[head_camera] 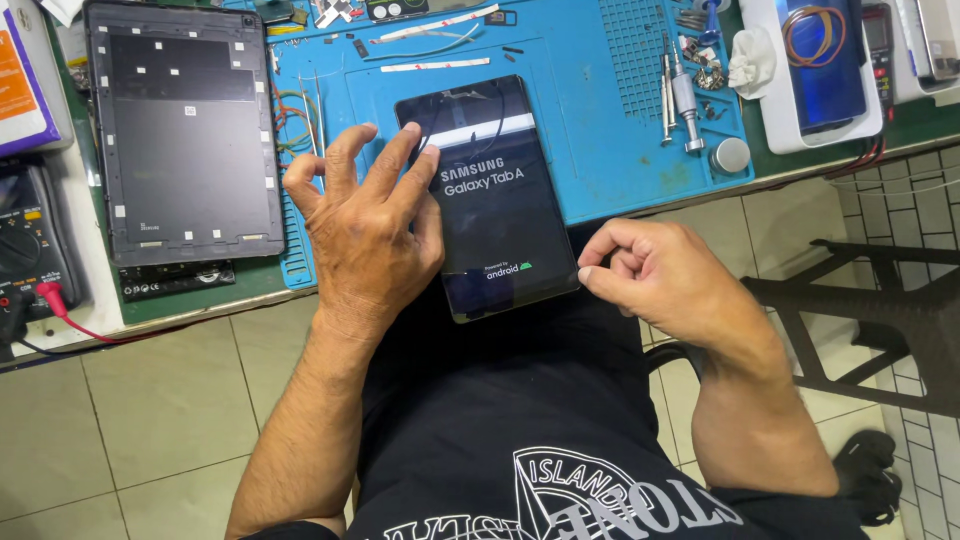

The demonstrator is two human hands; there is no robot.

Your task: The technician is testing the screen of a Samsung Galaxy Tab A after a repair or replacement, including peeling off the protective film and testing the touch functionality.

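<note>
Head view: the tablet (487, 196) lies half on the blue work mat (600, 150), its near end jutting past the edge of the surface (200, 300) above the person's lap. Its screen is lit with a start-up picture, so it looks put back together and powered on, though a loose thin cable crosses the glass. The left hand (365, 225) rests spread on the tablet's left side, fingers released and pressing rather than gripping. The right hand (655, 270) sits just beside the tablet's lower right corner, loosely clenched, pinching nothing I can make out. A separate grey back cover (185, 130) lies inner face up to the left, with a multimeter (30, 240) beyond it. A screwdriver (685, 100) stands on the mat's right part. Room is tight at the left, freer at the right, over the tiled floor (150, 420)
</note>
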